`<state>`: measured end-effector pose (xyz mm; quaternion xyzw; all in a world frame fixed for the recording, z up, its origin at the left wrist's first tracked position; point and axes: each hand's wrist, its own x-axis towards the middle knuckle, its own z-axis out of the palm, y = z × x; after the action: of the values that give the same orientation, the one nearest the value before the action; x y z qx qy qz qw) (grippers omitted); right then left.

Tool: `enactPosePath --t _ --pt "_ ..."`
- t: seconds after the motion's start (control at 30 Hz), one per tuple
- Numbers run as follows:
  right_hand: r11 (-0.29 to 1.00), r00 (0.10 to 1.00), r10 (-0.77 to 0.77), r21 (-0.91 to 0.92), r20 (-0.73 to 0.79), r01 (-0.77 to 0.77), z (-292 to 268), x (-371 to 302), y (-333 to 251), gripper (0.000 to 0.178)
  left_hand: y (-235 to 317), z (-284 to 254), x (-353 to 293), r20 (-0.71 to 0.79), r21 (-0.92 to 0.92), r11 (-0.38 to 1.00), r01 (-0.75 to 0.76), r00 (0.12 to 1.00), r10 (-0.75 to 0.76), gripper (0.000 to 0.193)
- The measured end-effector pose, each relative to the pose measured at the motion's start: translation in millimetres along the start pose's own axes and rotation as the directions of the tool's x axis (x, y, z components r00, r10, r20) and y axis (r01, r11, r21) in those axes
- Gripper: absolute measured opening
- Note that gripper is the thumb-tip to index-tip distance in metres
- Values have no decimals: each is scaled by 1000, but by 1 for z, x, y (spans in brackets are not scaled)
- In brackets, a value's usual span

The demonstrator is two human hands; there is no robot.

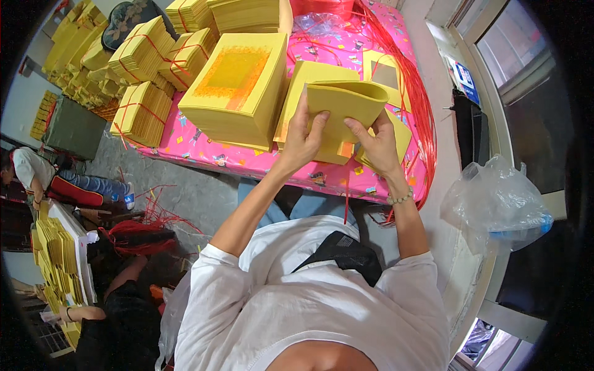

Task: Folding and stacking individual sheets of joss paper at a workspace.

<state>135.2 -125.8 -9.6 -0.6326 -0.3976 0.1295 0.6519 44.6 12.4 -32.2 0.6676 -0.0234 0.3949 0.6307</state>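
Observation:
Between my two hands, a thick folded sheaf of yellow paper (348, 106) is held up, its upper edge bulging open in a loop on the right. My left hand (302, 139) grips its left side, thumb on the near face. At the right, my right hand (378, 145) closes on the other side, thumb likewise pressed on the face. Beneath and behind lies a flat pile of yellow paper (301, 77). To the left rises a tall stack of yellow paper (235, 77) with an orange-bordered square on top. Loose yellow sheets (401, 141) lie beside my right hand.
Yellow bundles (141, 112) tied with red string crowd the left of the pink-covered table (216, 157). Red plastic strands (424, 123) hang along its right edge. A clear plastic bag (495, 201) sits by the window. Lower left, other people handle yellow paper (59, 247).

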Motion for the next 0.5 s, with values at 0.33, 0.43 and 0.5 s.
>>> enactPosePath --t 0.33,0.43,0.5 --pt "990 996 82 109 31 -85 -1 -1 4 42 5 6 -4 -34 166 985 -47 998 53 41" --pt "990 997 71 122 26 -74 -1 -2 6 41 3 4 -4 -25 151 988 -30 999 34 41" --pt "988 998 57 142 12 -58 0 -1 6 41 4 6 -3 -29 150 988 -42 998 47 42"
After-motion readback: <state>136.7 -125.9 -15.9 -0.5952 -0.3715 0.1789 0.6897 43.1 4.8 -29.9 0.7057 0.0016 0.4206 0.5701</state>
